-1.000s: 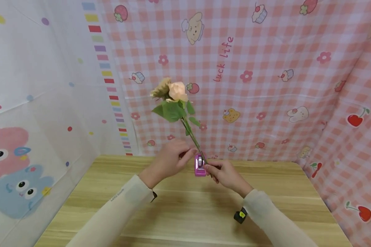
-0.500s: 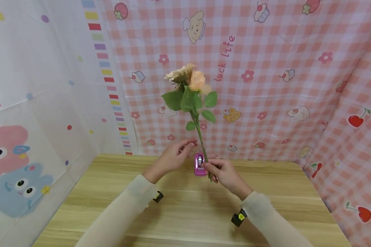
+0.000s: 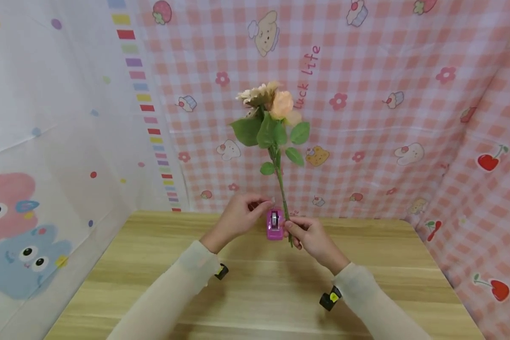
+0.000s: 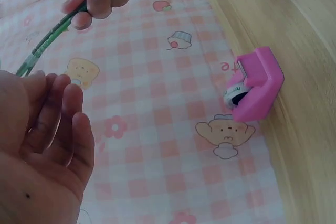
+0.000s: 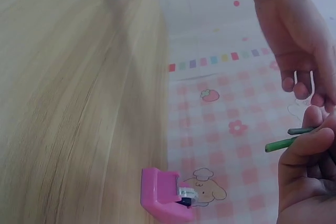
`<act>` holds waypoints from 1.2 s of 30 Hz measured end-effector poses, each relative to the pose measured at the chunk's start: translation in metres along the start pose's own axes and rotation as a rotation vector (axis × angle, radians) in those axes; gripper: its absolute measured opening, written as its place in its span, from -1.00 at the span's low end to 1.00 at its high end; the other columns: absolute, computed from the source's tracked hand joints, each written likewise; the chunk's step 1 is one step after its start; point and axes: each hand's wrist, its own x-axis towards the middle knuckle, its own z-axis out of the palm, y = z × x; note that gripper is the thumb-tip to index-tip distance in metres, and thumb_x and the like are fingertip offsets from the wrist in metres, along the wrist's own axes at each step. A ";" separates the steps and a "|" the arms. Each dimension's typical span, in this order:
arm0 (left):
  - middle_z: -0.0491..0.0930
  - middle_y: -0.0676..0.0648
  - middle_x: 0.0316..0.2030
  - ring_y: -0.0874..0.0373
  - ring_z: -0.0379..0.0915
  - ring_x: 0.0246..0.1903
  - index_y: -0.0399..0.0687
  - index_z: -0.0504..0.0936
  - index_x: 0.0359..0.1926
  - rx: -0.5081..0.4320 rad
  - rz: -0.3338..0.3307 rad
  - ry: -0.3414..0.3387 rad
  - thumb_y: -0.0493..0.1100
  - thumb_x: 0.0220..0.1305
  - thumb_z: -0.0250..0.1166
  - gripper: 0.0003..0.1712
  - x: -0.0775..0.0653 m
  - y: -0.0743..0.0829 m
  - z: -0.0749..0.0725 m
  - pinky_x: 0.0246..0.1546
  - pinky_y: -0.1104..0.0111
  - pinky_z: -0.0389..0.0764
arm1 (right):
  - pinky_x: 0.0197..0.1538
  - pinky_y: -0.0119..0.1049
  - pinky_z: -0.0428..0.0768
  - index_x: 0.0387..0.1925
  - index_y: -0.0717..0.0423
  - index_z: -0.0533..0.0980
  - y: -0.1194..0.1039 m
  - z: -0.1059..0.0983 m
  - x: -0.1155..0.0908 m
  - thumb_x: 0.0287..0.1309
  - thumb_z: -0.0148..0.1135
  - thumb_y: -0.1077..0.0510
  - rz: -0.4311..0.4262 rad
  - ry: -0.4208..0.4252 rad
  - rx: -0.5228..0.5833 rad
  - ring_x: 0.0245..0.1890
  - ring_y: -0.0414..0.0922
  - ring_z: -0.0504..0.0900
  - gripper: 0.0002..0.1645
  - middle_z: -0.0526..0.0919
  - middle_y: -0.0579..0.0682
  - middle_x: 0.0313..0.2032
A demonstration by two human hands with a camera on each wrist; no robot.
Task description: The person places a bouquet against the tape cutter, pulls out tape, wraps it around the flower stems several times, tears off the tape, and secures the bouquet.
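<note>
My right hand (image 3: 312, 232) pinches the lower stems (image 3: 282, 184) of two artificial-looking flowers between thumb and fingers. They are a peach rose (image 3: 282, 105) and a cream, many-petalled flower (image 3: 257, 96), held nearly upright with green leaves. My left hand (image 3: 237, 217) is just left of the stems, thumb and forefinger together on what looks like a small piece of clear tape (image 3: 274, 200). A shiny patch shows on the stems (image 4: 35, 56) in the left wrist view. Between the hands, a pink tape dispenser (image 3: 275, 232) stands on the table. In the right wrist view two cut stem ends (image 5: 281, 144) stick out.
The wooden table (image 3: 255, 293) ends at a pink checked cloth (image 3: 365, 179) hung behind it. A white printed cloth (image 3: 89, 156) hangs on the left, and another checked cloth (image 3: 488, 212) on the right. Black wrist cameras (image 3: 329, 300) hang under both sleeves.
The flowers have swung from leaning left to nearly upright. My left fingers drew back from the stems, loosened, then came together again beside them. My right hand keeps its grip.
</note>
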 end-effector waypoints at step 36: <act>0.90 0.04 -0.19 0.26 0.77 -0.34 0.00 0.91 -0.12 0.514 0.311 0.165 -0.11 0.56 0.38 -0.82 -0.003 0.028 0.008 -0.30 0.42 0.73 | -0.42 -0.38 0.56 -0.11 0.23 0.59 0.005 0.009 0.007 0.68 0.22 -0.05 0.012 0.011 0.044 -0.52 -0.22 0.53 -0.61 0.61 0.04 -0.36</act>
